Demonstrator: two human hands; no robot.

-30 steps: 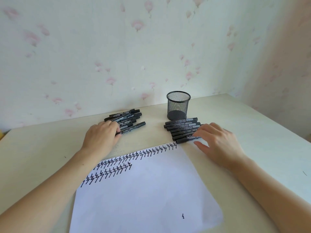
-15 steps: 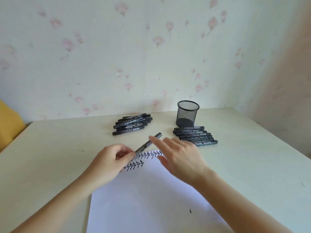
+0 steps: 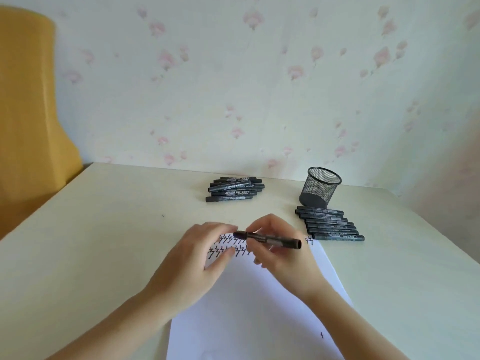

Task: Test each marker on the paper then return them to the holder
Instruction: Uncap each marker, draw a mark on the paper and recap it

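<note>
Both hands (image 3: 249, 253) gripping marker (image 3: 270, 239), above paper (image 3: 259, 307)

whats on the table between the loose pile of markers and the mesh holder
Nothing: the head view shows bare table between the marker pile and the mesh holder.

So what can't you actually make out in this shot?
- Head view: whether the held marker is capped; the left hand covers its end.
- Zigzag marks on the paper: partly hidden by both hands.
- Marker labels in the left pile: too small.
- Mesh holder contents: unclear.
</note>
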